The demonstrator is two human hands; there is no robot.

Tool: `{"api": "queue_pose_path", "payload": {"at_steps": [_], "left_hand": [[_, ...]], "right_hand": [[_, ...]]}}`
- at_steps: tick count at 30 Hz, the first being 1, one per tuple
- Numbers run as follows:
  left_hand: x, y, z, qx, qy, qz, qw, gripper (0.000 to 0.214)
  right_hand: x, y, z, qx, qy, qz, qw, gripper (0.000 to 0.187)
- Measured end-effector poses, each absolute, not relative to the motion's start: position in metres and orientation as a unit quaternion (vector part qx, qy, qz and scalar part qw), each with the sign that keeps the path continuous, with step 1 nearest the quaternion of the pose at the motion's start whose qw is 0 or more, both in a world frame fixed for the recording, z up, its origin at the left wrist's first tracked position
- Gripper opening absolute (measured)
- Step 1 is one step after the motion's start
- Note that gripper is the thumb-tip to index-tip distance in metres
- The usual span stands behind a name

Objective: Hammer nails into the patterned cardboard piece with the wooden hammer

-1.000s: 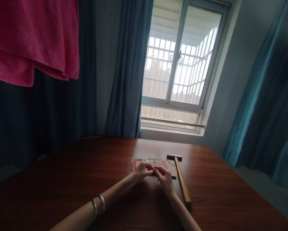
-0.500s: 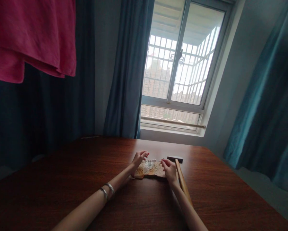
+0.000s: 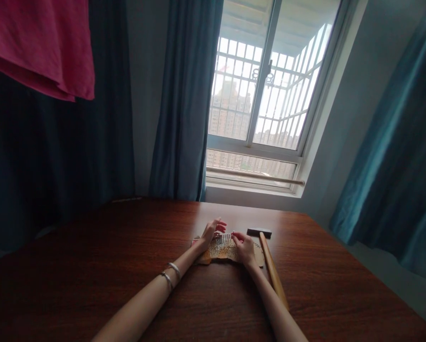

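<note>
On the table lies a flat, light-coloured wooden board [image 3: 218,253] dotted with dark holes or marks, its near edge uneven. Several thin dark nails [image 3: 224,239] stand upright in a row near its far side. My right hand [image 3: 245,248] is over the board's right part, thumb and fingertips pinched at the right end of that row; what looks like a nail is between them, mostly hidden. Above the board's left part hovers my left hand [image 3: 211,231], fingers apart and holding nothing. A hammer [image 3: 271,266] with a wooden handle and dark head lies just right of the board.
The brown wooden table [image 3: 127,266] reaches back to a blue curtain [image 3: 180,104] and a barred window [image 3: 255,90]. A pink cloth [image 3: 52,47] hangs at upper left. Another blue curtain [image 3: 383,142] hangs on the right.
My right hand has moved left, bringing its pinched fingertips to the row of nails. My left hand has shifted right, closer to the row. The camera view has tilted slightly.
</note>
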State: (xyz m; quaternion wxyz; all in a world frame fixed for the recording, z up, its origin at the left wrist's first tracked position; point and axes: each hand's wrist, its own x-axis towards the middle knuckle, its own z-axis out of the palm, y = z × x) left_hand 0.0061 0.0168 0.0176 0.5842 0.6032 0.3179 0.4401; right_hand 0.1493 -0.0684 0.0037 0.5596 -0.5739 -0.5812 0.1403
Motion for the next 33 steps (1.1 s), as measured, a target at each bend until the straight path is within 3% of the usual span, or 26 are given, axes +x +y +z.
{"api": "queue_pose_path", "payload": {"at_steps": [33], "left_hand": [[0.009, 0.015, 0.015, 0.801, 0.259, 0.335, 0.423, 0.038]], "right_hand": [[0.153, -0.059, -0.012, -0.608, -0.618, 0.089, 0.491, 0.023]]}}
